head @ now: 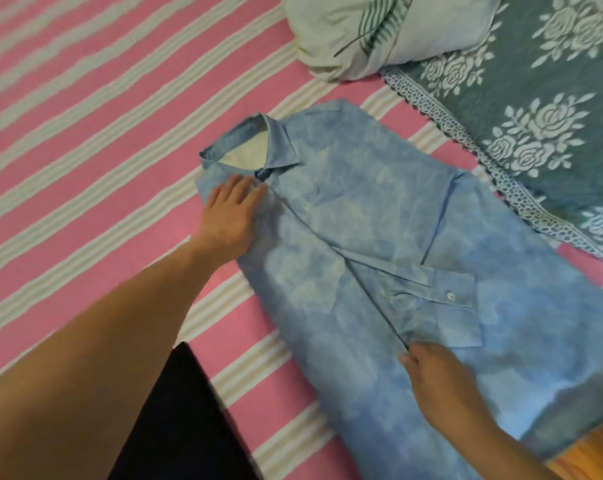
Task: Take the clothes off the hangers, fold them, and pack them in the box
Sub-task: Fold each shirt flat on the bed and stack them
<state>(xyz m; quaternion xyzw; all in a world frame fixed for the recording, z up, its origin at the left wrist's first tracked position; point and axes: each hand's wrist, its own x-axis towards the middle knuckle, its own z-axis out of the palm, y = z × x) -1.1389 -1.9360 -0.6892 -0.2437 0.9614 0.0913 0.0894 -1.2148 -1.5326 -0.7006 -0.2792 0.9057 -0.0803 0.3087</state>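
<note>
Shirt (379, 237) mid-fold, sleeves in; left hand (232, 216) flat below collar, right hand (435, 379) pinching placket; next fold hem up

Shirt (379, 237): matt mottled blue cloth. Bedcover (85, 133): ribbed striped cloth. Quilt (542, 98): lace-edged cloth.

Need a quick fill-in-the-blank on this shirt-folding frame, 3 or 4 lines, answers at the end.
1. The blue shirt lies on a bedspread striped white and ____.
2. The left hand presses flat on the shirt just below its ____.
3. The folded-in sleeve's cuff shows one white ____.
4. The right hand rests on the shirt's ____ half, nearer the hem.

Missing words: pink; collar; button; lower
</note>
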